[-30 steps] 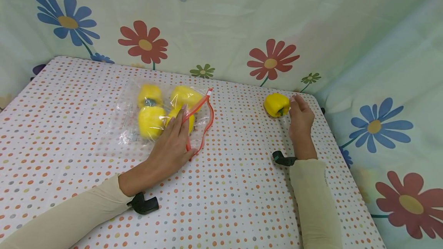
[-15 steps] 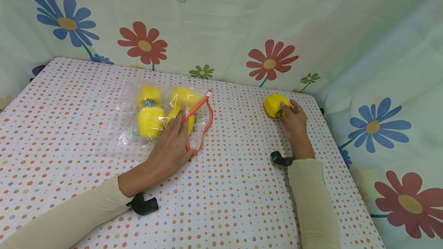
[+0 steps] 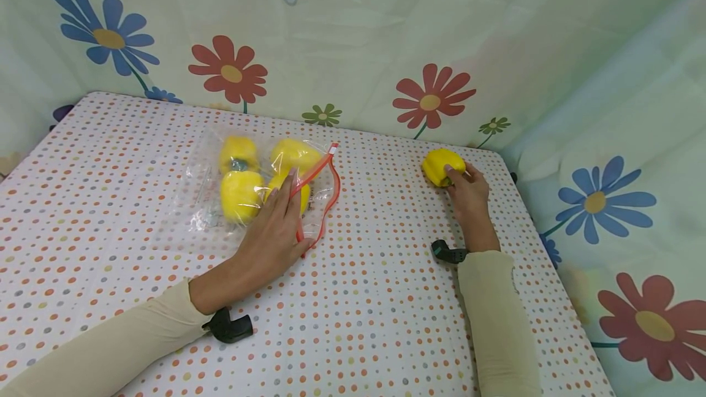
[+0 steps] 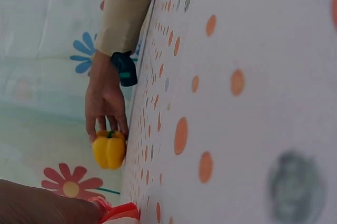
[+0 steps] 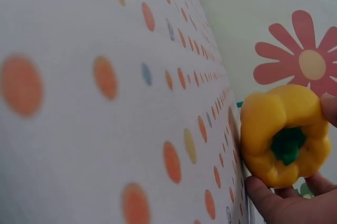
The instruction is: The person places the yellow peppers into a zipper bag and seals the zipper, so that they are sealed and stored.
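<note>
A yellow bell pepper (image 3: 443, 167) with a green stem rests at the table's far right. My right hand (image 3: 469, 200) holds it, thumb on one side and fingers on the other; in the right wrist view the stem end of the pepper (image 5: 287, 137) faces the camera. Over at the left lies a clear zip bag (image 3: 190, 213) with a red zip edge, several yellow bell peppers (image 3: 241, 195) inside. My left hand (image 3: 270, 231) rests on the bag near its red-edged mouth, fingers stretched out across it. One pepper is partly covered by those fingers.
The table (image 3: 364, 299) wears a white cloth with coloured dots. Behind it and to the right hangs a curtain (image 3: 353, 35) printed with flowers. Each wrist carries a black camera mount (image 3: 231, 326).
My right hand has moved left onto the loose pepper and taken hold of it. The pepper has turned slightly, its stem now hidden in the head view. My left hand stays put.
</note>
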Motion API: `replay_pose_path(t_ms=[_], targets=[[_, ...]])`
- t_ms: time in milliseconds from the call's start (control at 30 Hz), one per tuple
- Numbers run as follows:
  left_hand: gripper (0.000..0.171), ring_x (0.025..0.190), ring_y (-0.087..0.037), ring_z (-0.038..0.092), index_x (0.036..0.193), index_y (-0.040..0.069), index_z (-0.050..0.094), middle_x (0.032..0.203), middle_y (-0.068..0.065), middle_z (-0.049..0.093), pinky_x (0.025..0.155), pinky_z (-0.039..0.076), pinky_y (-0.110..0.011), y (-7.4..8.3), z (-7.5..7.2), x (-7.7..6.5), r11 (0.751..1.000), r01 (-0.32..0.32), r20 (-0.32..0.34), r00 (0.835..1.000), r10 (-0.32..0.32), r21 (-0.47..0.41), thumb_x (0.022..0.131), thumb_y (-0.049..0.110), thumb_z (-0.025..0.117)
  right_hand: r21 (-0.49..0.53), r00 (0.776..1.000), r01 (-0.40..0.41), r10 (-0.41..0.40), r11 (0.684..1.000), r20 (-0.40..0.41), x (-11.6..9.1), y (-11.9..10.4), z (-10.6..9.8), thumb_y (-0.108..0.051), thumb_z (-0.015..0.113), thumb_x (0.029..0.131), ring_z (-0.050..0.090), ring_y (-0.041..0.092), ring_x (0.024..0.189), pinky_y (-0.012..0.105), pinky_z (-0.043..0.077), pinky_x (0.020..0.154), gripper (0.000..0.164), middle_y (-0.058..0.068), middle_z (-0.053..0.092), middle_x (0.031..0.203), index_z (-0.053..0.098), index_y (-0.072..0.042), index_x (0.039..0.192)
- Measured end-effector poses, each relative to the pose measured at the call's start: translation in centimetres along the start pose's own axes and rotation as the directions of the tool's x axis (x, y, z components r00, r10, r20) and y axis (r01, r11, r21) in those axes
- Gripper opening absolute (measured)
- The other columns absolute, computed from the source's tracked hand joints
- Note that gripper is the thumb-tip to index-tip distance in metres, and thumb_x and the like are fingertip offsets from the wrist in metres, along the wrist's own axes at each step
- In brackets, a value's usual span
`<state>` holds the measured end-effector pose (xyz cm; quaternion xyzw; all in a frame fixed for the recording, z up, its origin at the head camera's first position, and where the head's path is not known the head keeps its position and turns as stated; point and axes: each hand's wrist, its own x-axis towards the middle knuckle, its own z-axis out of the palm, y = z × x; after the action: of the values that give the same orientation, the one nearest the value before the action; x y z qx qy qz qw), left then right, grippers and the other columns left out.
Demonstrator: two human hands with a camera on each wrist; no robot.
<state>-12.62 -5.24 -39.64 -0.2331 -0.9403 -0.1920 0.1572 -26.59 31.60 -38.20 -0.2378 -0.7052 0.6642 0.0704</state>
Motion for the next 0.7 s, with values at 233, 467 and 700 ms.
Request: replay_pose_path(t_ms=[233, 467, 700], targets=[[0.101, 0.142, -0.036, 0.021, 0.146, -0.014, 0.024, 0.16, -0.022, -0.003, 0.115, 0.016, -0.046, -0.1, 0.1, 0.0, 1.0, -0.005, -0.004, 1.0, 0.005, 0.002, 0.077, 0.027, 0.085, -0.068, 0.997, 0.075, -0.073, 0.995, 0.036, -0.5, -0.1, 0.4, -0.036, 0.067, 0.092, 0.04, 0.021, 0.133, 0.028, 0.039, 0.103, 0.074, 0.01, 0.031, 0.152, 0.03, -0.017, 0.153], [0.101, 0.144, -0.034, 0.017, 0.146, -0.015, 0.024, 0.16, -0.023, -0.001, 0.115, 0.015, -0.044, -0.1, 0.1, 0.1, 1.0, -0.014, -0.008, 1.0, 0.014, 0.007, 0.077, 0.028, 0.084, -0.17, 0.99, 0.114, -0.098, 0.979, 0.1, -1.3, -0.1, 0.9, -0.039, 0.066, 0.092, 0.043, 0.022, 0.131, 0.03, 0.042, 0.102, 0.071, 0.01, 0.035, 0.149, 0.034, -0.017, 0.151], [0.097, 0.144, -0.034, 0.015, 0.143, -0.016, 0.029, 0.159, -0.025, 0.001, 0.116, 0.015, -0.044, -0.1, 0.1, 0.0, 0.999, -0.023, -0.012, 1.0, 0.023, 0.029, 0.077, 0.028, 0.084, -0.219, 0.971, 0.153, -0.105, 0.964, 0.217, -2.8, 0.3, 1.6, -0.042, 0.066, 0.092, 0.047, 0.024, 0.128, 0.028, 0.046, 0.096, 0.071, 0.01, 0.04, 0.145, 0.036, -0.016, 0.15]])
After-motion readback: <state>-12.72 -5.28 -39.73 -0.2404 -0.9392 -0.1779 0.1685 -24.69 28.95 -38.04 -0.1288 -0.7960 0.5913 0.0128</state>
